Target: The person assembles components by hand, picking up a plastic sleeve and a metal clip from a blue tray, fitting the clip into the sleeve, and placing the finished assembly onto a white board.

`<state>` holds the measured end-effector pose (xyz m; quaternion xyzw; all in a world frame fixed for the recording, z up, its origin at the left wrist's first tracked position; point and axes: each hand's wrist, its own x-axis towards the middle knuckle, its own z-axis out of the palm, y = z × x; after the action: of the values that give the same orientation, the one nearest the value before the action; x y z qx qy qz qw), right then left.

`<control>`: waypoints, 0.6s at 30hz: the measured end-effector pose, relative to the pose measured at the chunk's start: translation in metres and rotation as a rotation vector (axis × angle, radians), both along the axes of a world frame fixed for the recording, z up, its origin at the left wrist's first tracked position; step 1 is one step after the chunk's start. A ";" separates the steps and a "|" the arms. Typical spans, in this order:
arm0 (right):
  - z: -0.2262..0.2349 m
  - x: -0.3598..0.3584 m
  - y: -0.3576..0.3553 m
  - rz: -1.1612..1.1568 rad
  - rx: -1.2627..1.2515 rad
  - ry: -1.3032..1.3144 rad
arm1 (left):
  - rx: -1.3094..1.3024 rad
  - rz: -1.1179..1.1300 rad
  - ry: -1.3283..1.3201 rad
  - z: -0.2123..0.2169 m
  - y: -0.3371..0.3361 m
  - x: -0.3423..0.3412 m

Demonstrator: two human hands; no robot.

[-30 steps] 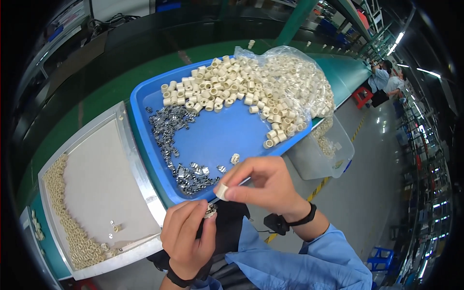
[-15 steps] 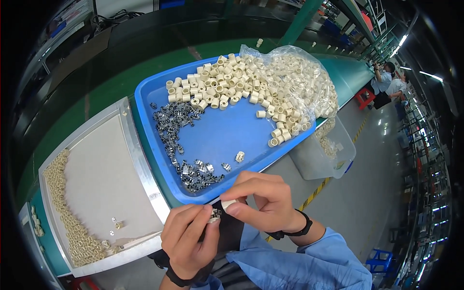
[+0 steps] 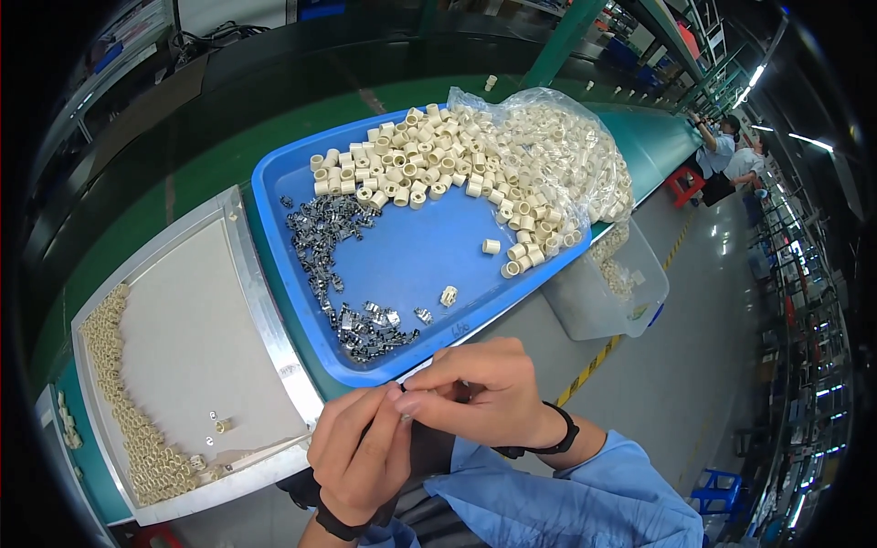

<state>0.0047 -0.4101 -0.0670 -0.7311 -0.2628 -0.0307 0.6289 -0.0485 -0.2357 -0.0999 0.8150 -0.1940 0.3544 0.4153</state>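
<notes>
My left hand (image 3: 361,447) and my right hand (image 3: 489,393) meet fingertip to fingertip, just off the near edge of a blue tray (image 3: 388,373). Both are closed in a pinch. The small parts between them are almost wholly covered by the fingers; the earlier frame shows a cream part with a metal clip on the left and a cream plastic sleeve on the right. Inside the tray lie dark, shiny metal clips (image 3: 320,242), a heap of cream sleeves (image 3: 402,164), and a lone cream part (image 3: 449,296) beside a loose clip (image 3: 424,316).
A clear bag (image 3: 566,137) of cream sleeves fills the tray's far right. On the left, a metal-framed board (image 3: 174,320) carries rows of small cream rings (image 3: 151,447). A translucent bin (image 3: 585,306) stands below at the right. Co-workers (image 3: 726,160) are farther off.
My right hand has moved left and slightly down, bringing its cream sleeve against the part in my left hand. A sleeve near the heap's edge sits lower and apart. The view has shifted slightly.
</notes>
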 end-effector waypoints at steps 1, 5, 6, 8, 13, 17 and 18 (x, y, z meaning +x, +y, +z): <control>0.001 0.002 0.000 0.018 -0.032 -0.021 | 0.002 0.001 0.000 0.000 0.002 0.000; 0.008 0.007 0.004 0.009 -0.142 -0.047 | 0.008 -0.081 0.045 0.004 0.009 0.005; 0.010 0.008 0.006 -0.005 -0.181 -0.049 | -0.027 -0.071 0.085 0.003 0.008 0.006; 0.006 0.014 0.008 -0.014 -0.182 -0.088 | -0.093 -0.053 0.161 0.004 0.006 0.011; 0.009 0.030 0.006 -0.012 -0.180 -0.078 | -0.233 -0.089 0.528 0.014 0.016 0.026; 0.001 0.048 -0.005 -0.029 -0.100 0.019 | -0.376 -0.148 0.511 0.034 0.042 0.078; -0.003 0.054 -0.011 -0.047 -0.069 0.056 | -0.317 -0.127 0.527 0.041 0.054 0.095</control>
<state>0.0582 -0.4209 -0.0697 -0.7589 -0.2288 -0.0157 0.6095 0.0470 -0.1818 -0.0587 0.7901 -0.0725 0.1303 0.5946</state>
